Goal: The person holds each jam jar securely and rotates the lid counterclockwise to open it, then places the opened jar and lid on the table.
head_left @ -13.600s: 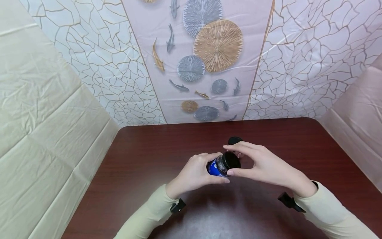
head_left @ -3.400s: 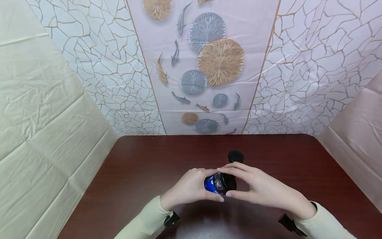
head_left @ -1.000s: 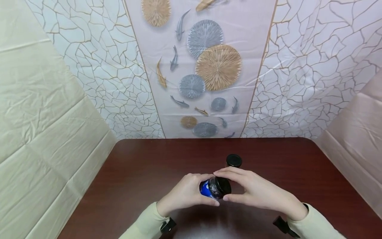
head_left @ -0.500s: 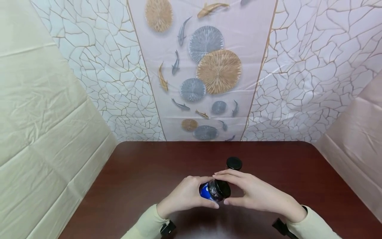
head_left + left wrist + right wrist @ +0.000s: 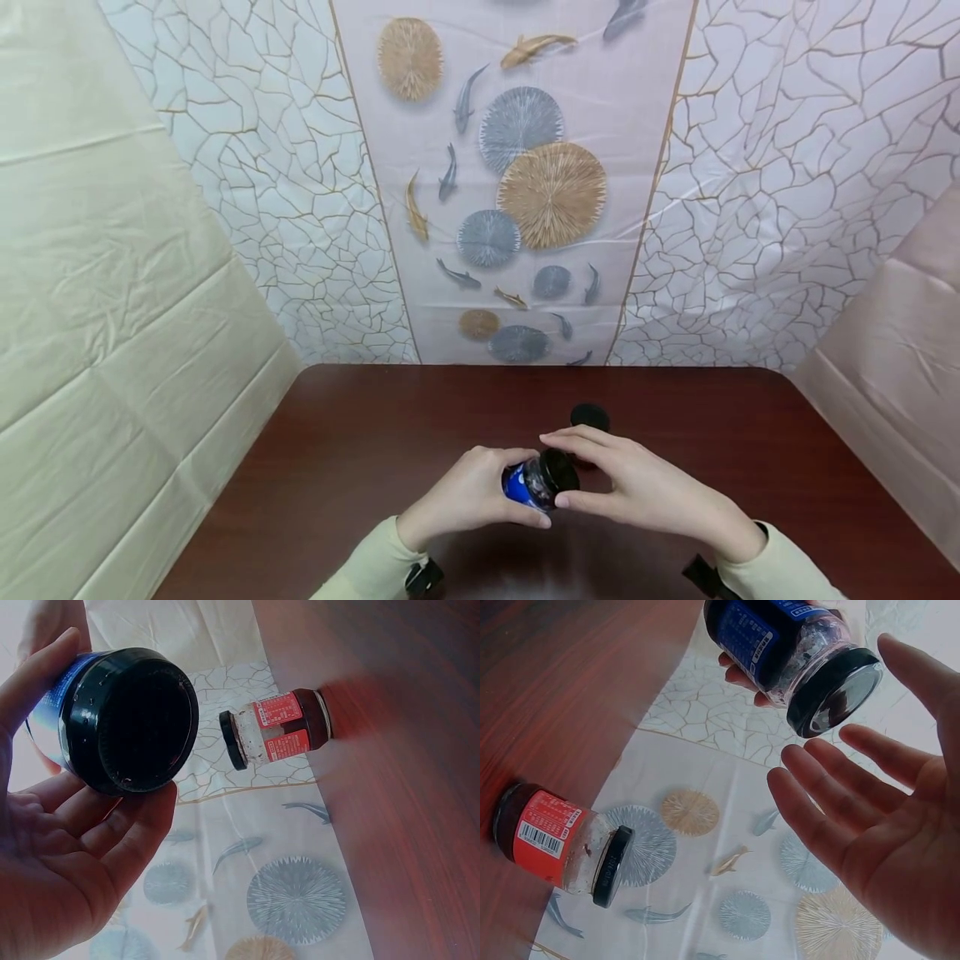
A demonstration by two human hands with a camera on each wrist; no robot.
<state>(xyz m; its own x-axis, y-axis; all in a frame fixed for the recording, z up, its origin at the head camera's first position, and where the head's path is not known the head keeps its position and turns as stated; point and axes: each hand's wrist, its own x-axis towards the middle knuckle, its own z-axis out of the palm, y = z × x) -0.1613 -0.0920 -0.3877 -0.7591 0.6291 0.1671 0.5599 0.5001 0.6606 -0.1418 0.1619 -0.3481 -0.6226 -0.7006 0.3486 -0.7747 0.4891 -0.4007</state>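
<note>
My left hand [image 5: 472, 496] grips a glass jar with a blue label [image 5: 519, 485] round its body, held tilted above the table with its black lid [image 5: 561, 472] toward the right. The left wrist view shows the dark base of the jar [image 5: 146, 724]. My right hand [image 5: 637, 483] is at the lid, thumb on the near side and fingers on the far side. Seen from the right wrist, the fingers [image 5: 821, 802] are spread and loosely bent beside the lid; contact is hard to tell. Behind stands a second jar [image 5: 551, 836], red-labelled and black-lidded, partly hidden by my right hand in the head view.
The dark red-brown table [image 5: 360, 450] has rounded back corners. A patterned cloth [image 5: 517, 192] hangs behind its back edge. Plain cream cloth [image 5: 150, 333] rises at the left and pinkish cloth [image 5: 885, 333] at the right.
The head view has tilted upward, so the table sits lower in it. Both hands stay at the blue-labelled jar; the right fingers and thumb have shifted slightly about the lid.
</note>
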